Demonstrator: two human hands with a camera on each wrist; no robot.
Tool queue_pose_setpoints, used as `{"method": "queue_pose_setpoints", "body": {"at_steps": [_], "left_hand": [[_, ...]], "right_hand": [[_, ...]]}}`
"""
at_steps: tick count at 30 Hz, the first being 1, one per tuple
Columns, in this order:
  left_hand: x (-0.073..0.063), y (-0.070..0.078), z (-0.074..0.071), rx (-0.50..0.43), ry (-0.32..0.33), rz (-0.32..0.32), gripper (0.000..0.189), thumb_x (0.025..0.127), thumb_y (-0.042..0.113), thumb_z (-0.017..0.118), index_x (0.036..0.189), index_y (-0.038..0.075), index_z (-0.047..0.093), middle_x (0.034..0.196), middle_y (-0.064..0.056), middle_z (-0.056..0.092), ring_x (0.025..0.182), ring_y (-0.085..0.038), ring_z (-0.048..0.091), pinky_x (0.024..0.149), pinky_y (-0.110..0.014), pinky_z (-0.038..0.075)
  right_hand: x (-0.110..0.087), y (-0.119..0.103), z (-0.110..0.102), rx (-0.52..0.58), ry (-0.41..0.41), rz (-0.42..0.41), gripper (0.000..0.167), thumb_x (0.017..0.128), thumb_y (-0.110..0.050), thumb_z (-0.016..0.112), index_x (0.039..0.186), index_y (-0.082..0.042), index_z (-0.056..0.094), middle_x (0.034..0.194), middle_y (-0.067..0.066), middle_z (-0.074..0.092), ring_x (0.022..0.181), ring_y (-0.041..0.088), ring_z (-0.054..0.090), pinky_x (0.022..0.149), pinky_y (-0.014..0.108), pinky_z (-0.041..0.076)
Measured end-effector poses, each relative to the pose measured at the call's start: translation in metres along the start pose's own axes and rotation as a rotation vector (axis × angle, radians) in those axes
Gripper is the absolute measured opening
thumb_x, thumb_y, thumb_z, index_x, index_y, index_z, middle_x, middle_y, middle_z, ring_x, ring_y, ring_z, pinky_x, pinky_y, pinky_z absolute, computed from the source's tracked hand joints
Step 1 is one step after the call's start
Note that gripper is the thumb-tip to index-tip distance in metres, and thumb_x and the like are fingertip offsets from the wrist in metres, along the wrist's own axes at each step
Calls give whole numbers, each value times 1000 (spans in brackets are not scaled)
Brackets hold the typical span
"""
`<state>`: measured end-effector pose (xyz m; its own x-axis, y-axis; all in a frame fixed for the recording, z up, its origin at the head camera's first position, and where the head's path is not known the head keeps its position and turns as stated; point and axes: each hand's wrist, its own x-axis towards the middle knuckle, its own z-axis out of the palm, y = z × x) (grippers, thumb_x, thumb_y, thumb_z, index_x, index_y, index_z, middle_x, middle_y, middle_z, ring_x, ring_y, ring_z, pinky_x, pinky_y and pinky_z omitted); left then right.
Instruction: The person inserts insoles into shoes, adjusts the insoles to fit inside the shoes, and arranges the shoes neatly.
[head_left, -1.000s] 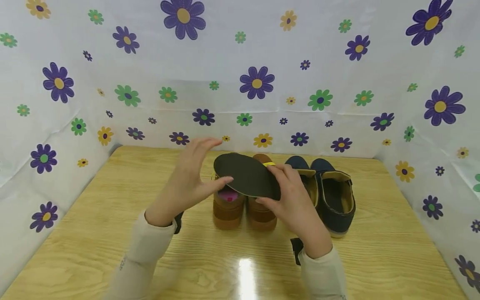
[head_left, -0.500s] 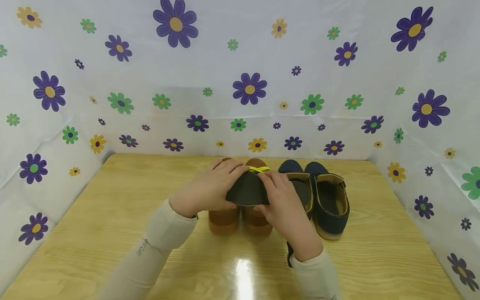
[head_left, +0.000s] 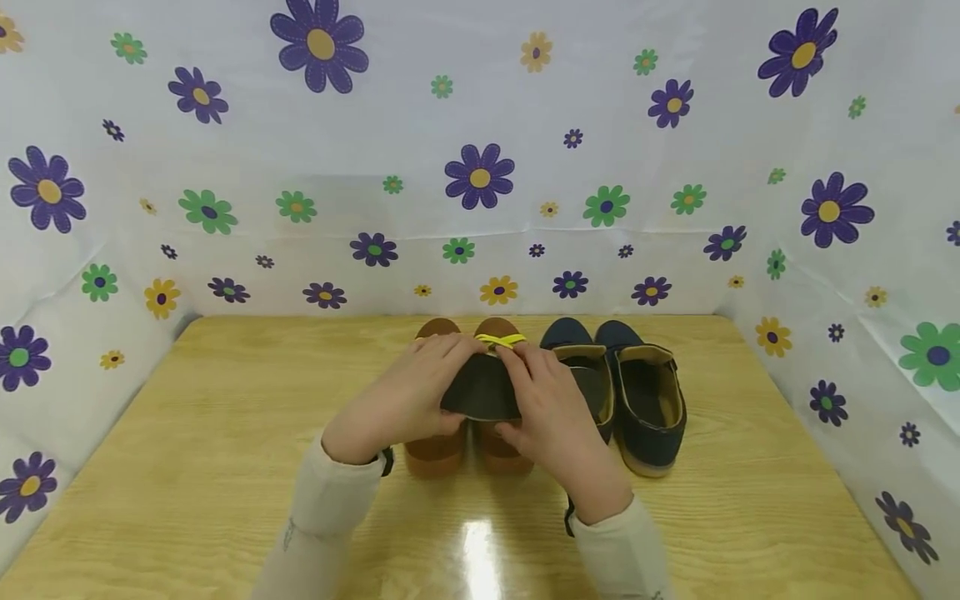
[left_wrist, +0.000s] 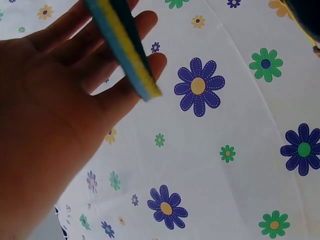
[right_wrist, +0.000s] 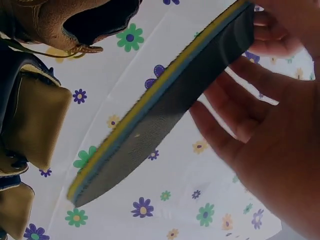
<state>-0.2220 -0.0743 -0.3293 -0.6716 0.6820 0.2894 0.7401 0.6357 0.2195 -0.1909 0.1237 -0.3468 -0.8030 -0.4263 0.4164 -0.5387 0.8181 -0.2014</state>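
Observation:
A dark shoe insole [head_left: 480, 388], with yellow and blue layers along its edge, is held up in front of a pair of brown shoes. My left hand [head_left: 405, 392] holds its left side, thumb below and fingers over the top. On the other side my right hand [head_left: 551, 408] grips it the same way. Close up in the right wrist view, the insole [right_wrist: 165, 112] shows a ribbed dark face. One brown shoe [head_left: 433, 457] and its mate [head_left: 507, 457] are partly hidden behind hands and insole; a yellow lace [head_left: 500, 340] shows above.
Two navy shoes stand to the right of the brown pair: the nearer one [head_left: 567, 333] is partly behind my right hand, and the outer shoe [head_left: 652, 442] shows an open top. All rest on a wooden table [head_left: 225, 450] backed by a flowered cloth [head_left: 420, 125].
My left hand, apart from the insole at first, has come in from the left and taken hold of it. The insole has turned from slanted to level between both hands.

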Motion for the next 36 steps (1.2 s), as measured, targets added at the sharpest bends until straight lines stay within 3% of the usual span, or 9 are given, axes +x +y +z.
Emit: {"method": "queue_pose_setpoints", "body": {"at_steps": [4,6,11,13,17,20,23,29,36], "left_hand": [[-6,-1,1,21,45,14,74,67,14,88,128,6,47,124,-11,54,118,-28,49,105,-51,35],[-7,-3,0,38,98,-7,79,67,15,89,133,6,45,131,-14,51,124,-31,45,107,-53,31],[-14,-23,-10,-18,306,-109,76,72,6,84,136,0,45,136,-21,47,127,-38,43,107,-51,33],[-15,-36,-11,-59,334,-136,65,73,2,82,129,-4,50,129,-21,52,121,-38,48,104,-49,37],[-12,-57,0,-106,217,-234,43,77,6,80,113,-4,59,112,-17,58,104,-34,55,94,-45,44],[-5,-66,14,-120,103,-304,35,78,10,79,104,-3,60,104,-16,56,96,-31,52,87,-43,45],[3,-72,29,-103,56,-313,31,75,9,80,95,0,58,96,-14,53,92,-31,49,83,-44,42],[13,-80,50,-61,106,-253,25,73,4,78,92,6,61,93,-11,54,96,-32,52,85,-46,43],[14,-84,59,-61,148,-207,17,79,0,72,88,15,72,89,-3,55,96,-27,52,84,-46,40]], "right_hand": [[0,-5,3,-53,55,4,73,64,-19,91,125,1,54,118,16,54,108,34,53,92,46,47],[-1,-5,2,-61,91,35,69,64,-22,91,120,1,57,111,15,57,101,33,56,85,43,50],[-9,8,-13,64,134,260,59,68,-25,89,112,3,62,98,15,60,88,30,60,72,43,53],[-13,16,-23,168,139,376,55,72,-26,86,112,3,62,97,15,62,88,29,61,74,43,53],[-19,24,-37,404,110,591,54,76,-39,81,111,-2,62,98,11,66,88,22,64,77,38,54],[-19,22,-38,510,20,671,51,78,-45,78,105,-4,63,94,7,66,84,19,62,74,32,52],[-15,15,-33,521,-103,653,44,79,-43,77,95,-4,64,83,4,65,77,17,59,69,30,47],[-3,-1,-26,418,-324,545,37,76,-40,79,78,-8,60,69,2,58,62,16,52,58,30,42],[2,-10,-25,350,-417,480,38,74,-38,80,76,-8,58,66,2,55,56,15,51,53,29,40]]}}
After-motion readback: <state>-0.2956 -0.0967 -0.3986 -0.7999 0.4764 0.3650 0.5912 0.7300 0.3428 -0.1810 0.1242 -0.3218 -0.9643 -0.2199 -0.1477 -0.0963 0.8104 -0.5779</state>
